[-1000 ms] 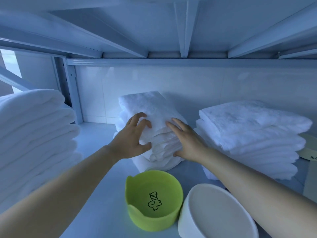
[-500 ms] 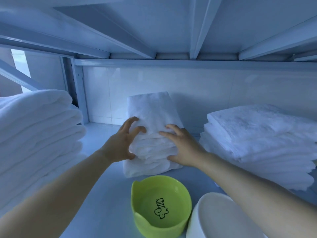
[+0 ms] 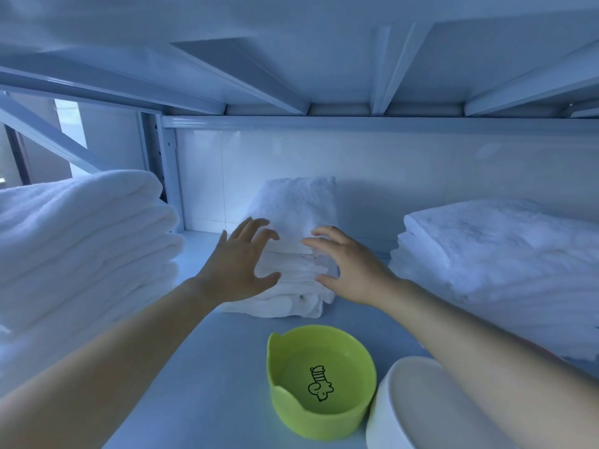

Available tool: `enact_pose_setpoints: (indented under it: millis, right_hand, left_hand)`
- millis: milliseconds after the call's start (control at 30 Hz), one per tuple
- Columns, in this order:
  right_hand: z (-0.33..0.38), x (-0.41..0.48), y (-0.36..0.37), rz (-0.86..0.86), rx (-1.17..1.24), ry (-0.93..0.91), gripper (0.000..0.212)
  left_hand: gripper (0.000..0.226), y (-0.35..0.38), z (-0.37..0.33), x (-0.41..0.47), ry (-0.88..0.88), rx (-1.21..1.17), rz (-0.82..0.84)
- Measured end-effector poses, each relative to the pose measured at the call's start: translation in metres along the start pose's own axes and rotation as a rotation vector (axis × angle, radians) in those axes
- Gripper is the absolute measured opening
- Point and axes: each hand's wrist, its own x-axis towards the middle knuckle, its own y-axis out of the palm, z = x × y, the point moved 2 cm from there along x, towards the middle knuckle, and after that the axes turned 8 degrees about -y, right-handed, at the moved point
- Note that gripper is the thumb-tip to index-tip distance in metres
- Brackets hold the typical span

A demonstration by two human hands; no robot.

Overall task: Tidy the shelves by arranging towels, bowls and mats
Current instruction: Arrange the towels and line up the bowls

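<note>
Two hands frame the front of the middle stack (image 3: 291, 205) of towels on the shelf (image 3: 201, 351): the left hand (image 3: 238, 264) at its left corner, the right hand (image 3: 348, 267) at its right corner. Each has fingers spread wide and lightly curved, gripping nothing; whether the fingertips touch the cloth cannot be told. Nearer the person than both hands sits the green bowl (image 3: 324, 422), with the white bowl (image 3: 431, 409) just beside it under the right forearm, while the left stack (image 3: 81, 238) lies outboard of the left hand and the right stack (image 3: 492, 254) outboard of the right hand.

No readable text, black cartoon drawing (image 3: 320, 384) inside green bowl (image 3: 319, 423)
</note>
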Motion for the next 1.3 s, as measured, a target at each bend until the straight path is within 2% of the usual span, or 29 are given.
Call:
enact_pose_setpoints:
  millis: [200,400,500,600,667,733,867,1000,1067,1167,1300]
  right_hand:
    - [0.000,-0.029,-0.049,-0.080,-0.092,0.052,0.053]
    - [-0.025,-0.089,-0.106,-0.029,-0.306,0.184,0.047]
    - [-0.042,-0.125,-0.130,0.009,-0.378,0.245,0.050]
    - [-0.056,-0.159,-0.148,0.047,-0.440,0.308,0.060]
    - [-0.066,-0.179,-0.156,0.065,-0.436,0.365,0.068]
    - [-0.075,-0.197,-0.160,0.087,-0.425,0.421,0.079]
    - [-0.090,-0.220,-0.160,0.189,-0.526,0.423,0.108]
    - [-0.098,-0.229,-0.149,0.251,-0.564,0.363,0.129]
    - [-0.103,-0.228,-0.142,0.240,-0.576,0.343,0.130]
    - [-0.115,-0.222,-0.133,0.223,-0.580,0.328,0.127]
    - [-0.136,-0.209,-0.130,0.218,-0.538,0.300,0.117]
  left_hand:
    - [0.049,0.000,-0.063,0.017,0.138,-0.174,-0.016]
    - [0.063,0.020,-0.133,0.042,0.257,-0.286,0.124]
    - [0.080,0.029,-0.166,0.052,0.315,-0.303,0.185]
    - [0.111,0.039,-0.194,0.057,0.355,-0.185,0.249]
    - [0.128,0.047,-0.207,0.059,0.367,-0.102,0.252]
    - [0.135,0.054,-0.217,0.061,0.381,-0.115,0.235]
    - [0.124,0.057,-0.222,0.068,0.477,-0.109,0.125]
    - [0.110,0.065,-0.221,0.065,0.466,-0.118,0.134]
    - [0.106,0.064,-0.220,0.060,0.429,-0.146,0.122]
    - [0.098,0.055,-0.219,0.053,0.401,-0.131,-0.006]
    - [0.093,0.056,-0.229,0.048,0.352,-0.078,-0.023]
